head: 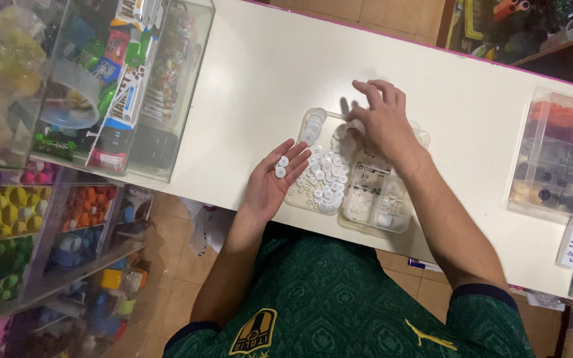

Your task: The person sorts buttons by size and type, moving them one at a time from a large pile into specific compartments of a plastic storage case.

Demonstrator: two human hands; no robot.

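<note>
Buttons (281,167) rest on the flat left hand (273,179); the spread right hand (382,119) touches the tray (392,222).

The light is soft and even, coming from above, and it leaves the white counter (266,73) bright with a slightly greenish-yellow cast. The right hand (382,119) throws a short, dark shadow just to its left. Pale glare smears the clear display case (167,86) at upper left. The picture is grainy and soft; the white buttons (326,176) blur together. The corners are dim, and the straight edges bend near the frame's sides.
</note>
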